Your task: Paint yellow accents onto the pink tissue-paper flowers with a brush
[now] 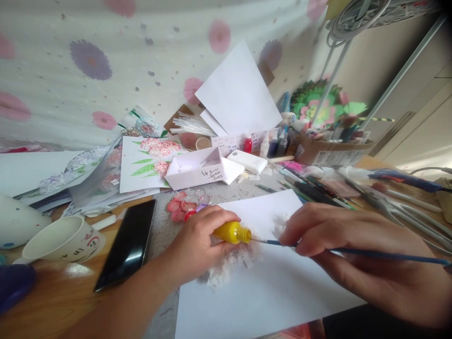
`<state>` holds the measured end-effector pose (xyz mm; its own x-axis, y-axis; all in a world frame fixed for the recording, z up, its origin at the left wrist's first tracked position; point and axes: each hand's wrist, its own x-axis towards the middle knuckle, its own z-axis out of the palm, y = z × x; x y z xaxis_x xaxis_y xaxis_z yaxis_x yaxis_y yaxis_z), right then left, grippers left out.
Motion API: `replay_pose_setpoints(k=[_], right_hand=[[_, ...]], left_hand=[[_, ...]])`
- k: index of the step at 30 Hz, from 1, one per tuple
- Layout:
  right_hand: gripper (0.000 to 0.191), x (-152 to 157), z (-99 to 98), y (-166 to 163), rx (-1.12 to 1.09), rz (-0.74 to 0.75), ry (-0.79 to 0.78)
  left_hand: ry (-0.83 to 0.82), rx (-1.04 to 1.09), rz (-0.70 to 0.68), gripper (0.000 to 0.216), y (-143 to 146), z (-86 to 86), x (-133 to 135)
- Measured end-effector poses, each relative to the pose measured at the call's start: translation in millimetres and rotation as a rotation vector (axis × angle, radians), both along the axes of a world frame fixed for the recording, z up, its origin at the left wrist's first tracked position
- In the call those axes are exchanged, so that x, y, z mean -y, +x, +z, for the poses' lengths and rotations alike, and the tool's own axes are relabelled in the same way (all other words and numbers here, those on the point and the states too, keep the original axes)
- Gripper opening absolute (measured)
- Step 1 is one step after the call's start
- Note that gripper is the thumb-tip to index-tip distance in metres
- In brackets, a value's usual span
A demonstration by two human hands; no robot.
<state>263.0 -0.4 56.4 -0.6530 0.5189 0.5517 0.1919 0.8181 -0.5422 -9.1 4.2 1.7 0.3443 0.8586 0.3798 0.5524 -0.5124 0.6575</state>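
Risk: the uncapped yellow bottle (229, 232) is tipped well over, so a further dip of the left hand (202, 236) could let paint run onto the white flakes (226, 273) and sheet (219, 310) beneath. A knock of the brush (381, 254) on the rim, from an unsteady right hand (360, 230), could jar it; an overloaded tip could also drip.

Orientation: bottle's long axis lies near sideways, 9 to 3 o'clock, mouth toward 3, dipping slightly toward 4. Brush roughly in line, tip toward 9, at the mouth; whether inside, cannot tell.

Position: bottle held at about 10–11 o'clock of the sheet's middle.

Hands: left closed round the bottle; right pinches the brush, pen-fashion.
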Motion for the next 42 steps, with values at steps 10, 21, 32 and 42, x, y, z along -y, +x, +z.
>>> replay_pose_setpoints(k=[10, 21, 32, 42], right_hand=[[0.024, -5.2, 8.1, -10.4, -0.129, -0.071, -0.039], [0.022, -5.2, 3.2, -9.8, -0.173, -0.147, -0.021], [0.005, -9.2, -4.7, 0.1, -0.278, -0.353, -0.172], [0.021, -45.9, -34.8, -5.3, -0.421, -0.245, -0.89]], left_hand=[[-0.025, -0.005, -0.003, 0.03, 0.4, 1.4, 0.8], [-0.042, -0.013, 0.021, 0.03, 0.8, 1.7, 0.9], [-0.026, -0.025, 0.077, 0.025, -3.5, 3.5, -2.5], [-0.113, 0.096, 0.345, 0.041, -26.2, -11.1, -6.2]])
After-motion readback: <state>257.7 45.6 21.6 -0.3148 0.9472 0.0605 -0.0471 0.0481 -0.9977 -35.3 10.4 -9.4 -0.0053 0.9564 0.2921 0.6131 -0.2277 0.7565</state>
